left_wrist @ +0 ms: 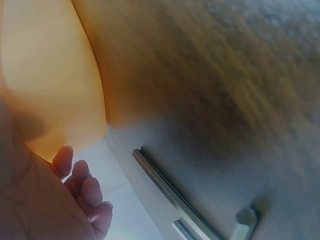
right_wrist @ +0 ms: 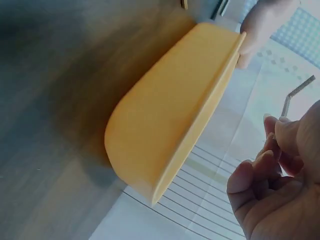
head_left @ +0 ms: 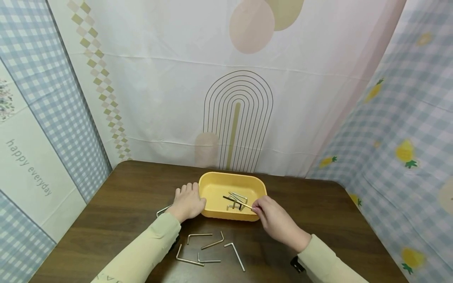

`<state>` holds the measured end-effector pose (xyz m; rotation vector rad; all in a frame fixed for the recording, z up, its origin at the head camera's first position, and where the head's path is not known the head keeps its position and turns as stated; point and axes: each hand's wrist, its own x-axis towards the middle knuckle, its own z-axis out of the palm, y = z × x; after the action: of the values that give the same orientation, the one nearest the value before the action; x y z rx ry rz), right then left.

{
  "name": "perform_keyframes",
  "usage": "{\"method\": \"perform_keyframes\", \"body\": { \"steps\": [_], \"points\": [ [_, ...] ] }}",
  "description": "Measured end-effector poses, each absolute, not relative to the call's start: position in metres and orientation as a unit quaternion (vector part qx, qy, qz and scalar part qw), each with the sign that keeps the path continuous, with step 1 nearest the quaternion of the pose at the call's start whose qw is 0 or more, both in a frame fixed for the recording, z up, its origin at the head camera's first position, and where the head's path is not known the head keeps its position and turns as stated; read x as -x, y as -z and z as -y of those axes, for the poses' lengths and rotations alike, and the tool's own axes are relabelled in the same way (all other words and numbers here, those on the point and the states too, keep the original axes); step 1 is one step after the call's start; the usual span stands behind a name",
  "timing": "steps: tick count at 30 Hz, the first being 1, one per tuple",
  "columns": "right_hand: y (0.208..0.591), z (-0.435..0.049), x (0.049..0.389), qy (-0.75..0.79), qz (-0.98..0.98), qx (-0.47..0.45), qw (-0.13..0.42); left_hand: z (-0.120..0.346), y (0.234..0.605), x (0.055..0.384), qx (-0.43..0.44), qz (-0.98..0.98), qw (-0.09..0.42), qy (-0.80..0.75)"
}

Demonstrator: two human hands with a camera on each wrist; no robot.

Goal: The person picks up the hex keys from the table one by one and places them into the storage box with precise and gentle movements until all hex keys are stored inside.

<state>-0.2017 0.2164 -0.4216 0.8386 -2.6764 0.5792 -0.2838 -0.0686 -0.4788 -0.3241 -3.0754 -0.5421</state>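
A yellow box (head_left: 226,214) stands on the table, with several hex keys (head_left: 238,198) lying at its right end. My left hand (head_left: 189,200) holds the box's left end, thumb over the rim; in the left wrist view its other fingers (left_wrist: 91,191) are loosely bent beside the wall. My right hand (head_left: 277,220) pinches one end of a hex key (head_left: 245,205) above the box's right side. In the right wrist view the bent arm of this hex key (right_wrist: 301,86) sticks out past the thumb and forefinger.
Several loose L-shaped hex keys (head_left: 235,257) lie on the brown table (head_left: 141,188) in front of the box. Another hex key (head_left: 162,210) is partly hidden by the left wrist. A patterned cloth (head_left: 159,118) hangs behind the table, with checked cloths at both sides.
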Motion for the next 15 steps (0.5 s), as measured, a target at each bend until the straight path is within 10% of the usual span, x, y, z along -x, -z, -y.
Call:
{"method": "perform_keyframes", "body": {
  "steps": [15],
  "points": [
    [0.436, -0.187, 0.254, -0.249, 0.940, -0.223, 0.065, 0.069, 0.485, 0.287, 0.102, 0.980, 0.007, 0.171]
  ]
}}
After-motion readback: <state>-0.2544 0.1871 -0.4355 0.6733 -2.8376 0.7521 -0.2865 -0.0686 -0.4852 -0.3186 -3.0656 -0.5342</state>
